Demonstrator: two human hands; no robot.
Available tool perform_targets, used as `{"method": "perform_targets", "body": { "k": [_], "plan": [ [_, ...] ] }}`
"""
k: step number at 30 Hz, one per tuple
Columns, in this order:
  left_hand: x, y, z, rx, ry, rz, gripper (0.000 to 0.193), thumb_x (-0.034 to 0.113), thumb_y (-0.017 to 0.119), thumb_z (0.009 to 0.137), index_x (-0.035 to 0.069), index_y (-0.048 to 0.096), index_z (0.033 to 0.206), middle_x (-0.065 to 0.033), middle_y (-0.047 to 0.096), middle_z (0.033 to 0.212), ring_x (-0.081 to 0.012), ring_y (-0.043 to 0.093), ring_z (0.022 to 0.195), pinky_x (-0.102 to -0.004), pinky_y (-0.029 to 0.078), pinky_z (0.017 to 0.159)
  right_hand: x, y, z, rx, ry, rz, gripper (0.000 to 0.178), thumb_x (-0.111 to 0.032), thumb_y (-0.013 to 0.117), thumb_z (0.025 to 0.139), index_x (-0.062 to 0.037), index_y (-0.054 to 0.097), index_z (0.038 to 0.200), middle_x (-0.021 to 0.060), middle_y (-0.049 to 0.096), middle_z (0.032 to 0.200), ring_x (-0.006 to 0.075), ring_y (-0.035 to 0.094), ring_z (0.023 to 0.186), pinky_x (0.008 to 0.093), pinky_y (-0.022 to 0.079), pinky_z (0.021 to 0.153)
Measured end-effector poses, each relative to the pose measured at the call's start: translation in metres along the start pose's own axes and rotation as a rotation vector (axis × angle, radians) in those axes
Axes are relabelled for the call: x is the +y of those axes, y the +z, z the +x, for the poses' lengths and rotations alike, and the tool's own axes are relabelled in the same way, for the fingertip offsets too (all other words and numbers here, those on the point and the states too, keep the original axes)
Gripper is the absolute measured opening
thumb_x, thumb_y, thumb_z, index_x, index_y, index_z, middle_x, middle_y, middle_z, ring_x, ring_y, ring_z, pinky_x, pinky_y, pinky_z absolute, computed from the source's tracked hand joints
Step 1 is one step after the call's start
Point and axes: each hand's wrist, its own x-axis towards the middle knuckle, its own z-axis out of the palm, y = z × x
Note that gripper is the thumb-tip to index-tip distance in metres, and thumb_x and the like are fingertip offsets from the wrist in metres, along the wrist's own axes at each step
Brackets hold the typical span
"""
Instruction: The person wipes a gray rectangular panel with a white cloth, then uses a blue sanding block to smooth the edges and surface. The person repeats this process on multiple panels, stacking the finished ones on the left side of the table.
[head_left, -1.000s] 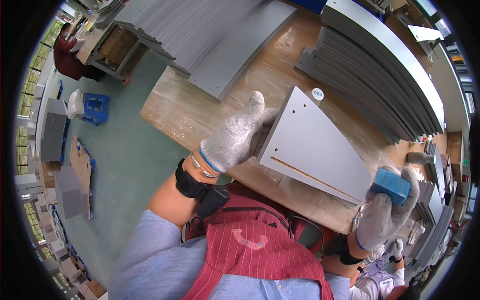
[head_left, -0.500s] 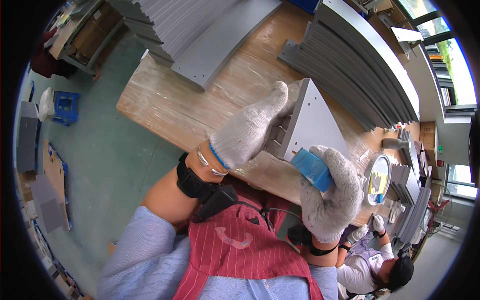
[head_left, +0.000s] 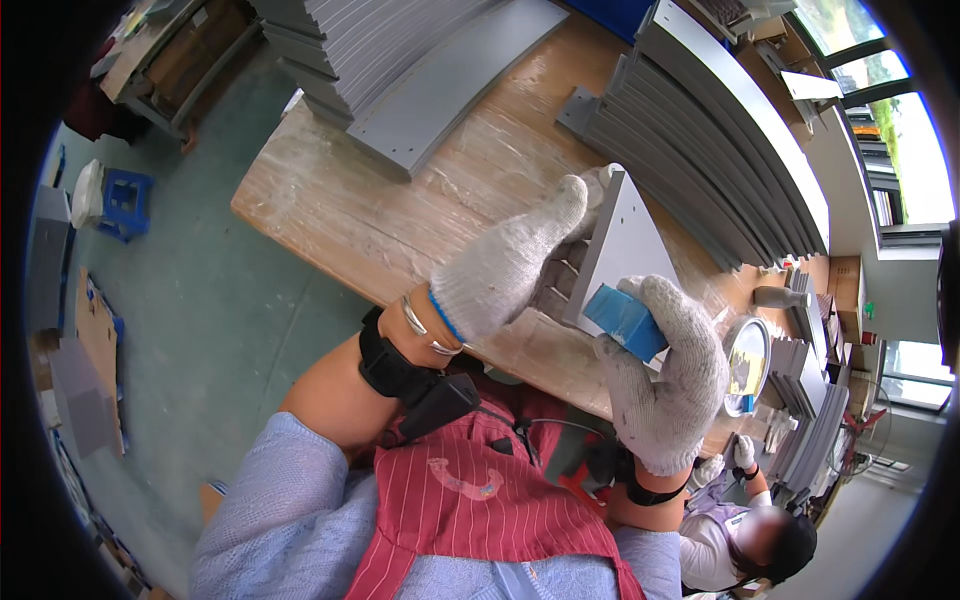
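Stool [head_left: 127, 205]: far left of the left fingers.
Left stack [head_left: 385, 75]: beyond the left fingers, cut off above.
Left hand [head_left: 508, 262]: fingers gripping the panel, tips partly hidden behind it.
Panel [head_left: 632, 240]: tilted between both hands' fingers, near corner covered.
Block [head_left: 627, 322]: in the right fingers; panel contact unclear.
Right hand [head_left: 672, 385]: fingers closed around the block.
Dish [head_left: 748, 336]: right of the right fingers, contents indistinct.

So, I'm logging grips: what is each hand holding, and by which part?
The left hand holds the grey drilled panel by its left side; the right hand grips the blue block near its right end, left end exposed.
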Motion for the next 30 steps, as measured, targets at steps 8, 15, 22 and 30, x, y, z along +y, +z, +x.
{"method": "perform_targets", "body": {
  "k": [8, 15, 22, 30],
  "plan": [
    [-0.011, -0.012, 0.001, 0.001, 0.064, 0.164, 0.073, 0.057, 0.029, 0.105, 0.0, 0.039, 0.149, -0.0111, 0.052, 0.142, -0.02, 0.051, 0.127, -0.0344, 0.041, 0.107, 0.009, 0.004, 0.029, -0.113, -0.019, -0.137, 0.045, -0.008, 0.078, 0.074, -0.0064, 0.066, 0.117, 0.0158, 0.07, 0.103, 0.0349, 0.069, 0.091, 0.0403, 0.055, 0.08],
    [-0.009, -0.008, -0.007, 0.128, 0.016, 0.384, 0.061, 0.043, 0.057, 0.098, -0.005, 0.053, 0.136, -0.0096, 0.065, 0.12, -0.017, 0.061, 0.105, -0.0306, 0.049, 0.093, 0.056, 0.015, 0.099, -0.011, 0.003, -0.176, 0.043, -0.007, 0.074, 0.081, -0.0062, 0.062, 0.123, 0.0132, 0.069, 0.095, 0.0231, 0.067, 0.078, 0.0336, 0.054, 0.072],
    [-0.006, -0.007, -0.004, 0.18, 0.014, 0.489, 0.044, 0.007, 0.072, 0.086, -0.005, 0.059, 0.126, -0.011, 0.066, 0.115, -0.0125, 0.063, 0.101, -0.0295, 0.052, 0.09, 0.06, -0.016, 0.103, 0.015, 0.234, 0.149, 0.047, 0.001, 0.073, 0.082, -0.0061, 0.061, 0.127, 0.0056, 0.065, 0.11, 0.0123, 0.063, 0.094, 0.0278, 0.054, 0.082],
    [-0.006, -0.012, -0.011, 0.003, 0.128, 0.653, 0.039, -0.002, 0.071, 0.085, -0.002, 0.061, 0.123, -0.0037, 0.063, 0.108, -0.0118, 0.061, 0.1, -0.0295, 0.051, 0.09, 0.027, -0.043, 0.1, -0.271, 0.373, 0.237, 0.055, 0.004, 0.074, 0.077, -0.0033, 0.059, 0.13, 0.0078, 0.063, 0.118, 0.017, 0.061, 0.107, 0.032, 0.052, 0.092]
  ]
}}
